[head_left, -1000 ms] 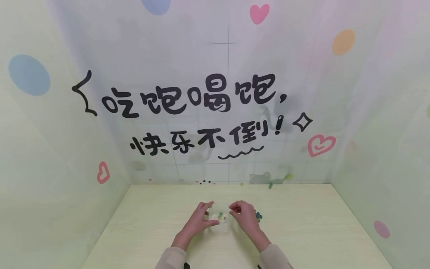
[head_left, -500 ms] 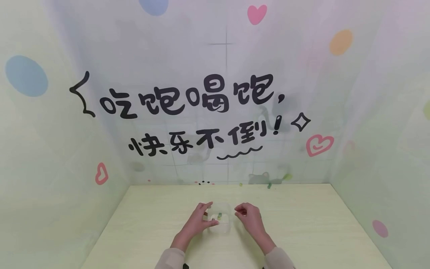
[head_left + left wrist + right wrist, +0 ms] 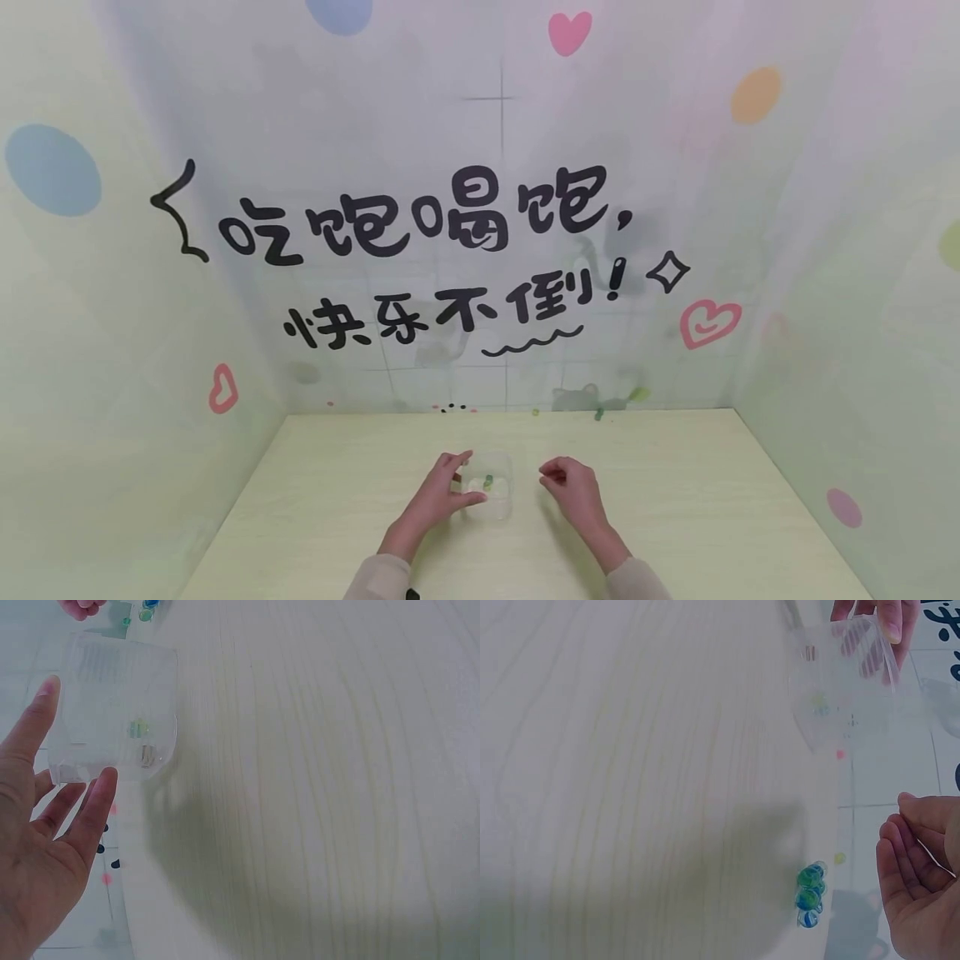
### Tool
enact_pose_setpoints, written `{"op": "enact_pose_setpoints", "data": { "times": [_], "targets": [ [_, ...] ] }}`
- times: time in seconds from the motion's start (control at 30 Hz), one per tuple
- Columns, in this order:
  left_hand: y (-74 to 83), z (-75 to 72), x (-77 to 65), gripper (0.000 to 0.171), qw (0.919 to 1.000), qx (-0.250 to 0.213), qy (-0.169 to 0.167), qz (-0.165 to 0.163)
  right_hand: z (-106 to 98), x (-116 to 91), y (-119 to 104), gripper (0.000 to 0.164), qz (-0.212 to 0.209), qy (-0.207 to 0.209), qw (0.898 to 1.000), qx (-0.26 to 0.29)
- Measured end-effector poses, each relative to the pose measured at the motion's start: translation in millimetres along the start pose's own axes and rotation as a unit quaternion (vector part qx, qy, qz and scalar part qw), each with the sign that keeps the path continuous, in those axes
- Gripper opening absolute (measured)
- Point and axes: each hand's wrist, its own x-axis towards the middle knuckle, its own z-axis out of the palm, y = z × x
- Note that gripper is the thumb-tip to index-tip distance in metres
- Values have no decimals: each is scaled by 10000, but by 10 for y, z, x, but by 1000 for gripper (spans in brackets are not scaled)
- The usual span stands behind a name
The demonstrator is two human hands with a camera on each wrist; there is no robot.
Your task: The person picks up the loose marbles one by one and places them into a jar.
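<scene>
"Where does your head camera look?"

"Forward and down from farther back, over the table (image 3: 660, 492) to the lettered wall (image 3: 450, 271)."

"And your wrist cameras?"

"Close in, at your left hand (image 3: 52, 847) and right hand (image 3: 922, 900); both share the clear container (image 3: 112, 705)."

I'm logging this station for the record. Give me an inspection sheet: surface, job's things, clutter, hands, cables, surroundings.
Surface: pale wood-grain table.
Job's things: clear container with small green pieces inside; blue-green marbles grouped on the table.
Clutter: nothing seen.
Hands: left hand holds the container's side; right hand is off the container, nothing visible held.
Cables: nothing seen.
Surroundings: backdrop printed with black lettering, hearts and dots.
</scene>
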Motion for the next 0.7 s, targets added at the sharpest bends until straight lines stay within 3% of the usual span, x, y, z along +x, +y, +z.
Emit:
{"op": "enact_pose_setpoints", "data": {
  "times": [0.47, 0.7],
  "targets": [
    [7, 1, -8, 81, 9999, 102, -2, 45, -98, -79, 162, 11, 6, 114, 9999, 8],
    [6, 0, -9, 81, 10000, 44, -16, 52, -139, -106, 224, 12, 310, 191, 9993, -48]
  ]
}}
